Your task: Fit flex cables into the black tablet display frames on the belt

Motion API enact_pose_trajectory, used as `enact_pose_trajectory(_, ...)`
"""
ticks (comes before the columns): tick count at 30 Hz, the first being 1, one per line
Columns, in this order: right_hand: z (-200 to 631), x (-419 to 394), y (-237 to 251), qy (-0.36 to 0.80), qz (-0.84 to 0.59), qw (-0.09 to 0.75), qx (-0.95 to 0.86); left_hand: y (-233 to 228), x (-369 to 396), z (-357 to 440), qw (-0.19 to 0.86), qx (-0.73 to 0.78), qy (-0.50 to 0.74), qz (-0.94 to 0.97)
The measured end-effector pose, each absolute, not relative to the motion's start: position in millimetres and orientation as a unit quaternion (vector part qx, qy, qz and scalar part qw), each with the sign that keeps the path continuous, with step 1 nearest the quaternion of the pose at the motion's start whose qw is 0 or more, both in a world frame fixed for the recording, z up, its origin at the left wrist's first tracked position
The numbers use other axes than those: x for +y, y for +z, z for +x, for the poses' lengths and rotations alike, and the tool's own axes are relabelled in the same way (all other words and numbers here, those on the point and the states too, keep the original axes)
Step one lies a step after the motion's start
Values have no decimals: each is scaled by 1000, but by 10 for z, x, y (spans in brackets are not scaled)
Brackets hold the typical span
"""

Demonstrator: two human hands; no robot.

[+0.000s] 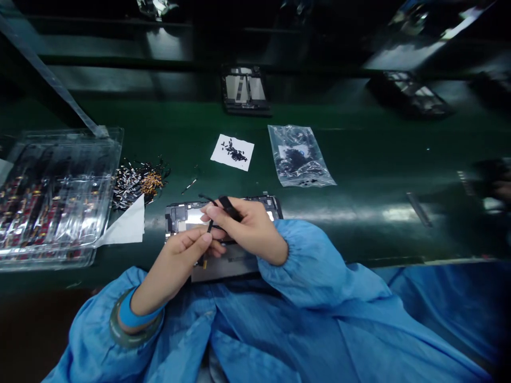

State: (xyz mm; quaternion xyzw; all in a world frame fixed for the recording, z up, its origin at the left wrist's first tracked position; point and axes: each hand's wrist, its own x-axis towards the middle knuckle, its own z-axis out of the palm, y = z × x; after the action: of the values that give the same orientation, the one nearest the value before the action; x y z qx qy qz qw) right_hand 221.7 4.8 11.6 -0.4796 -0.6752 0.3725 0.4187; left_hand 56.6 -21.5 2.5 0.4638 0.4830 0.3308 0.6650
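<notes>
Hands meet over one open device frame (187, 214) at the near worktop (379, 175) edge. Right hand (249, 229) fingers pinch black tweezers (228, 207); left hand (181, 260) fingers pinch a thin flex strip (209, 227). Beyond lie one paper square (232, 152) of screws, one plastic bag (297, 155), and two frames (245, 90).

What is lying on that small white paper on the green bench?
On the white paper sits a small heap of tiny dark parts, too small to identify. Whatever lies beneath the heap is hidden.
</notes>
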Motion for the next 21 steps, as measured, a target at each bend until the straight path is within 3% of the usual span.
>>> enact_pose_trajectory(2,2183,45,100,333,-487,432,-682,1,-231,560,517,539,385,542)
enact_pose_trajectory(5,2136,-4,30,185,-452,445,-751,-16,-252,554,266,590,466,603)
enact_pose_trajectory(7,2112,-48,-18,99,-426,427,-792,-25,-263,560,194,585,481,624)
enact_pose_trajectory(15,2082,-155,-71,-47,-363,345,-864,-50,-293,567,156,558,491,651)
enact_pose_trajectory(17,2086,-157,-48,-23,-357,350,-866,-35,-288,562,182,551,495,647)
enact_pose_trajectory(21,2242,-85,52,139,-379,379,-832,-9,-273,431,293,567,490,594)
